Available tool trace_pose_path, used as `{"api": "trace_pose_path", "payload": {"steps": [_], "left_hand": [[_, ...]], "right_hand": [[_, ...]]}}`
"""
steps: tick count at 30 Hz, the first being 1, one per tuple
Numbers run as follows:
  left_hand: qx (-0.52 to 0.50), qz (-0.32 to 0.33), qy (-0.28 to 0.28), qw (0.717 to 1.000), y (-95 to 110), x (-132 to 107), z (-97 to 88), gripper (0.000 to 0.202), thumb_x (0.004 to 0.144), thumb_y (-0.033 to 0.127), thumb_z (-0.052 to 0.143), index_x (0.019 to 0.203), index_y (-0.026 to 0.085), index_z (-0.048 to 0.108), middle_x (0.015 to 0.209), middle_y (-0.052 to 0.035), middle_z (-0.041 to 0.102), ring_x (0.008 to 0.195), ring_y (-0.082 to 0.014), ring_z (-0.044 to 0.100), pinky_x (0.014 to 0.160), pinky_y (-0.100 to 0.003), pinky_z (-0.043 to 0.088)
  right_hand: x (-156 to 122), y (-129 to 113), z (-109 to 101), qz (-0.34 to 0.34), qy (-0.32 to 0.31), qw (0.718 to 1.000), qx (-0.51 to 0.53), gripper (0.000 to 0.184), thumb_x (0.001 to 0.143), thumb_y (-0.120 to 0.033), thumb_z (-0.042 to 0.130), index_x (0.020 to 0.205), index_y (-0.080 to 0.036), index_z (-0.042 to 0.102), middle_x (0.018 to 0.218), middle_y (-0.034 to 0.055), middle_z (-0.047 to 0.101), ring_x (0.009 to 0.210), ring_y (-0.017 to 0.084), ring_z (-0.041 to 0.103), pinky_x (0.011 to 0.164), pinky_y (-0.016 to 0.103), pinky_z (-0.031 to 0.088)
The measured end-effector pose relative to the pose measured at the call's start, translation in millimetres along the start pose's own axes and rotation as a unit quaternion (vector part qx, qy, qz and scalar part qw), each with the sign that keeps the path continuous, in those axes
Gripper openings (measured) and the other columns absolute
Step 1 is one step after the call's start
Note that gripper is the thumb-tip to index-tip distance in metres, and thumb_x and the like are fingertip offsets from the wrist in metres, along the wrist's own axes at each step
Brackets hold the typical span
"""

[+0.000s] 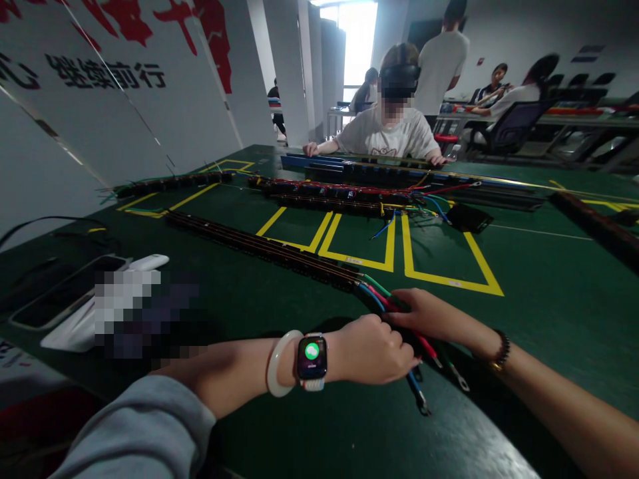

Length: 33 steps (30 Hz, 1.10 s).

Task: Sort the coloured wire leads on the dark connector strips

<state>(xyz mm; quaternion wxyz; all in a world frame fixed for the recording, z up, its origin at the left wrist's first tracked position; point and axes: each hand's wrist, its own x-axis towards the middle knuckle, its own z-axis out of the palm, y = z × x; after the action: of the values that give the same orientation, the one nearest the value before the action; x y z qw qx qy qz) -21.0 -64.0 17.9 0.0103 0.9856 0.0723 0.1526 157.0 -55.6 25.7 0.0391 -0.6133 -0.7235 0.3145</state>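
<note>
My left hand [372, 349] is closed in a fist around a bundle of coloured wires [429, 349] at the near end of a long black terminal strip [259, 249] on the green table [539, 286]. The wrist carries a smartwatch and a white bangle. My right hand [432, 313] lies just beyond it, fingers curled over the same green, blue and red wires where they leave the strip. Metal lugs at the wire ends stick out below my left hand.
Yellow taped rectangles [449, 266] mark the table's middle. More wired strips [349, 193] lie further back, with a seated person [389, 130] working at one. A phone [64, 293] and white devices lie at the left. White panels stand along the left side.
</note>
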Motion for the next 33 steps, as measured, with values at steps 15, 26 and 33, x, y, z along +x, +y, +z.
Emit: {"api": "trace_pose_path", "payload": {"steps": [15, 26, 33], "left_hand": [[-0.690, -0.355, -0.218, 0.593, -29, 13, 11.3, 0.052, 0.086, 0.057, 0.037, 0.063, 0.012, 0.048, 0.062, -0.0100, 0.062, 0.059, -0.0152, 0.061, 0.065, -0.032, 0.051], [-0.712, -0.337, -0.278, 0.549, -37, 5, -4.1, 0.048, 0.088, 0.049, 0.039, 0.076, 0.009, 0.063, 0.081, -0.0148, 0.065, 0.074, -0.0197, 0.065, 0.080, -0.037, 0.049], [-0.859, -0.333, -0.084, 0.380, -28, 13, 11.8, 0.050, 0.090, 0.049, 0.034, 0.109, 0.008, 0.054, 0.102, -0.0146, 0.061, 0.090, -0.0160, 0.062, 0.102, -0.039, 0.035]], "right_hand": [[-2, 7, -20, -0.027, -0.021, 0.998, 0.045, 0.045, 0.081, -0.056, 0.054, 0.091, -0.012, 0.060, 0.078, 0.0032, 0.059, 0.064, 0.012, 0.047, 0.052, 0.023, 0.030], [4, 5, 5, 0.004, 0.019, 0.996, 0.085, 0.024, 0.077, -0.036, 0.056, 0.071, -0.013, 0.054, 0.062, -0.0014, 0.050, 0.054, 0.009, 0.039, 0.047, 0.022, 0.026], [4, 6, 1, -0.047, 0.100, 0.991, 0.069, 0.017, 0.078, -0.028, 0.056, 0.078, -0.012, 0.059, 0.071, 0.0021, 0.058, 0.060, 0.011, 0.047, 0.052, 0.022, 0.032]]}}
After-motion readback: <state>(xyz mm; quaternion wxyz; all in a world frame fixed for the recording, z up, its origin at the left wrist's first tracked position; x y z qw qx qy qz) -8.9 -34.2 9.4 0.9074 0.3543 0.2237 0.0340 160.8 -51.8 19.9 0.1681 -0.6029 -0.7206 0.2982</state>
